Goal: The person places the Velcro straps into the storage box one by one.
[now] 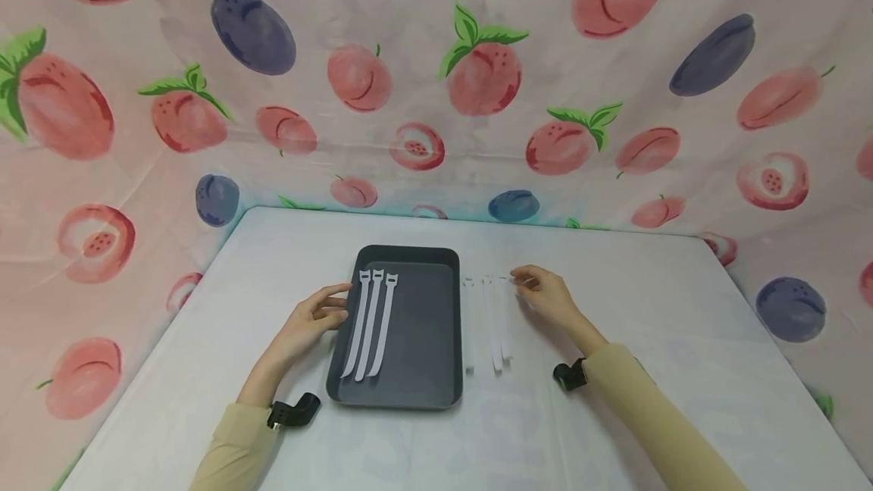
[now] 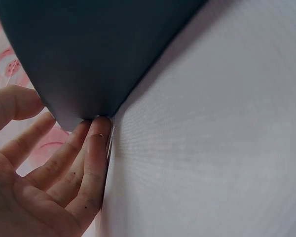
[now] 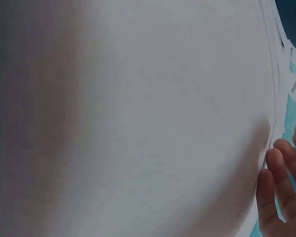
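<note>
A dark grey tray [image 1: 426, 324] lies on the white table with three white slotted-head cable straps [image 1: 371, 324] side by side along its left part. My left hand [image 1: 315, 318] rests against the tray's left side, its fingers loosely bent; in the left wrist view the fingertips [image 2: 94, 143] touch the dark tray wall [image 2: 98, 54]. To the right of the tray lie three more white straps [image 1: 488, 324], faint against the tablecloth. My right hand [image 1: 546, 294] is at the head end of the rightmost one, fingers relaxed. In the right wrist view only its fingers [image 3: 281, 182] show, low at the edge.
A white cloth covers the table [image 1: 614, 430]. Behind and around it hangs a fruit-printed curtain [image 1: 409, 97]. A black wrist camera [image 1: 295, 411] sits on the left wrist, another camera [image 1: 569, 375] on the right.
</note>
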The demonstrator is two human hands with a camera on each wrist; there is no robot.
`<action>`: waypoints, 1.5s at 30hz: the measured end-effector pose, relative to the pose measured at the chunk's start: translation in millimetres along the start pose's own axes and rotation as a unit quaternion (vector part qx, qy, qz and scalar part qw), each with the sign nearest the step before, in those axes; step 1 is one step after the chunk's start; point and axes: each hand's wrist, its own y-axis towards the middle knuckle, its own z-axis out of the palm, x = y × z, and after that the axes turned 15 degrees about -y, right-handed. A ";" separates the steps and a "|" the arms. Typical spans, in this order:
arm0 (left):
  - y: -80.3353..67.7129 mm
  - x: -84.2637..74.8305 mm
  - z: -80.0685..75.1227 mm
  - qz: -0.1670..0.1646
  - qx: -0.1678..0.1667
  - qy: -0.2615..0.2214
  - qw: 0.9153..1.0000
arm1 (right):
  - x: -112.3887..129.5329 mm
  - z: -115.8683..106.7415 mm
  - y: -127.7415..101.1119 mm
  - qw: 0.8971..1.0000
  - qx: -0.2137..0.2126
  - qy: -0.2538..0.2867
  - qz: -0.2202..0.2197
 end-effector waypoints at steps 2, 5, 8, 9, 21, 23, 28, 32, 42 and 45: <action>0.1 0.5 0.1 0.000 0.000 -0.001 1.000 | -0.3 0.5 2.5 1.000 0.004 -0.001 0.002; 0.1 0.7 0.3 0.000 0.001 -0.002 1.000 | -0.1 0.2 5.5 1.000 0.010 0.005 0.006; 0.2 0.5 0.6 0.000 0.003 -0.003 1.000 | -0.1 0.0 8.8 1.000 0.014 0.013 0.009; 0.2 0.5 0.7 0.000 0.003 -0.003 1.000 | -0.2 0.1 10.0 1.000 0.015 0.014 0.010; 1.9 3.8 0.6 0.000 0.003 -0.006 1.000 | 2.1 5.4 21.7 1.000 0.014 0.002 0.024; 2.1 4.4 0.4 0.000 0.003 -0.006 1.000 | 3.6 6.2 22.3 1.000 0.015 0.003 0.024; 1.8 4.7 0.1 0.001 0.003 -0.009 1.000 | 5.8 8.1 23.3 1.000 0.016 0.002 0.022; 1.5 4.2 -0.2 0.002 0.003 -0.010 1.000 | 6.3 9.2 24.0 1.000 0.014 0.007 0.025; 1.0 2.3 -0.7 -0.003 -0.001 -0.002 1.000 | 6.4 11.5 26.4 0.999 0.017 0.016 0.034; 1.3 2.5 -0.8 -0.003 -0.001 -0.002 1.000 | 7.5 11.6 26.4 0.999 0.019 0.012 0.036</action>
